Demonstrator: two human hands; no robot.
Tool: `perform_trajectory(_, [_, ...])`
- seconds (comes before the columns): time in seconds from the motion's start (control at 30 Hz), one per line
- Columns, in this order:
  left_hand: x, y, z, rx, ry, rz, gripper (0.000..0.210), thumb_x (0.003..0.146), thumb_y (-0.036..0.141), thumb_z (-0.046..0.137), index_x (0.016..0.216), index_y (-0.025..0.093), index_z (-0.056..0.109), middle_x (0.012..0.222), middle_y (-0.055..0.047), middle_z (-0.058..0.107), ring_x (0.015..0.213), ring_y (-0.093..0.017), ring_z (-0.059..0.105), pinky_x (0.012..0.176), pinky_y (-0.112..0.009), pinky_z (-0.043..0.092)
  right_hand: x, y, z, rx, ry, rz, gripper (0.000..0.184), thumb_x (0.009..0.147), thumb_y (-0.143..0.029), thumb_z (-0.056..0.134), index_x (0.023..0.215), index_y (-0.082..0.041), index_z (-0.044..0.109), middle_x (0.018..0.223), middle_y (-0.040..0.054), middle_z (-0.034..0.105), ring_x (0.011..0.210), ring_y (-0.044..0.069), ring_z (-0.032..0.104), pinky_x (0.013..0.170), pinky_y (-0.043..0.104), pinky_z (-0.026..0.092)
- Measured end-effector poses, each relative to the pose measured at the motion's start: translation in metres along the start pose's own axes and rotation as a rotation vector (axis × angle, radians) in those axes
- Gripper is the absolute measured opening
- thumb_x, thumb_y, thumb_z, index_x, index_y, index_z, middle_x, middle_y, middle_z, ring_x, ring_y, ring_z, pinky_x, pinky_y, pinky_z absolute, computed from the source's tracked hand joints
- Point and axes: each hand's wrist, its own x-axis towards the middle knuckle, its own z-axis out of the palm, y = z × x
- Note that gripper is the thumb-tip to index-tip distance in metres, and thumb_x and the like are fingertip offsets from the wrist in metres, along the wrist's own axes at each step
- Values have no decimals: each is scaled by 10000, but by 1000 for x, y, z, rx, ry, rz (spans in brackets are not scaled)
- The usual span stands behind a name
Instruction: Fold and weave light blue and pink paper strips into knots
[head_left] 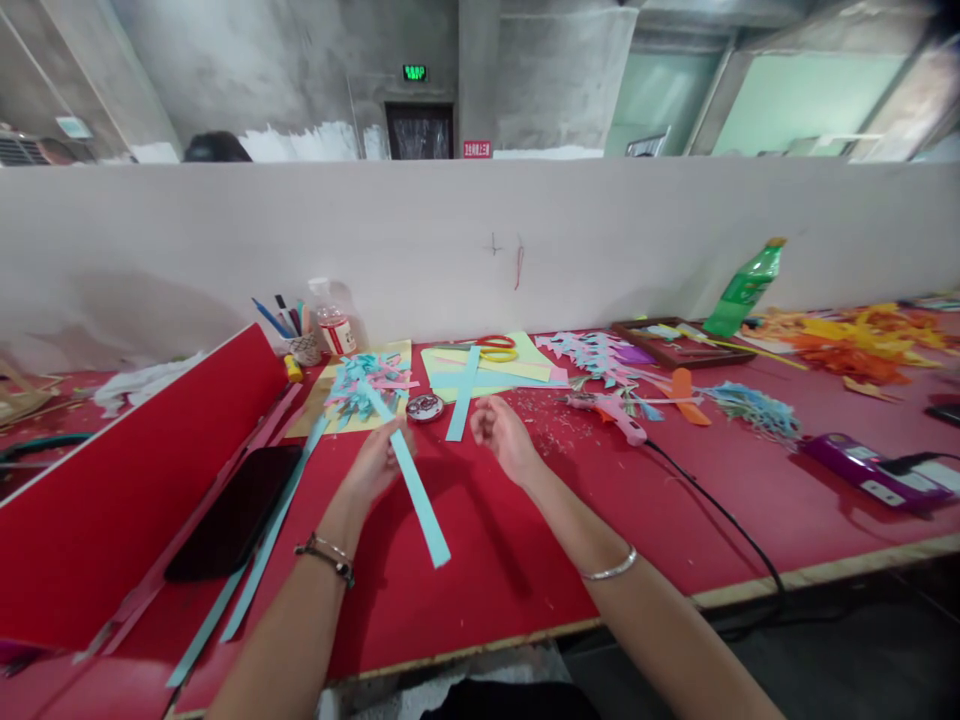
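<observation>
My left hand is closed on a light blue paper strip, which slants down to the right over the red tabletop. My right hand hovers to the right with its fingers loosely curled and slightly apart, and nothing shows in it. Another light blue paper strip lies just beyond, between the two hands. A small round tin sits behind my left hand. Close by is a pile of blue and pink paper pieces on a yellowish sheet.
Scissors lie on pale paper sheets at the back. To the right are a pink glue gun with a black cord, a purple power strip and a leaning green bottle. A phone and red board stand left.
</observation>
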Motion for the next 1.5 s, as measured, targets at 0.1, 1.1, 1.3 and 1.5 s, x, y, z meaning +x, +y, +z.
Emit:
perform_trajectory(0.1, [-10, -13, 22, 147, -218, -107, 349, 661, 303, 546, 424, 152, 338, 347, 79, 287, 316, -15, 270, 340, -161, 224, 4, 5, -1, -30, 81, 32, 266, 718, -437, 419, 834, -197, 428, 607, -42, 515, 455, 57, 448, 447, 177, 330])
perform_trajectory(1.1, [-14, -37, 46, 161, -220, -235, 278, 690, 378, 540, 783, 120, 585, 578, 12, 565, 328, 0, 383, 369, -136, 374, -7, 4, 13, 26, 21, 120, 295, 620, -343, 588, 707, -208, 341, 522, -94, 465, 308, 30, 352, 235, 141, 310])
perform_trajectory(1.3, [-14, -37, 45, 241, -200, -223, 309, 676, 386, 551, 803, 109, 601, 643, -31, 610, 340, -7, 407, 390, -150, 375, -6, 4, 10, -37, 75, 122, 254, 612, -331, 592, 652, -177, 393, 546, -67, 489, 351, 23, 364, 277, 132, 266])
perform_trajectory(1.5, [-14, -33, 45, 210, -221, -208, 306, 663, 380, 565, 782, 99, 595, 602, -15, 598, 347, -6, 399, 393, -143, 360, -5, 3, 11, 17, 74, 112, 219, 622, -330, 582, 641, -166, 439, 573, -51, 502, 407, 27, 388, 327, 138, 255])
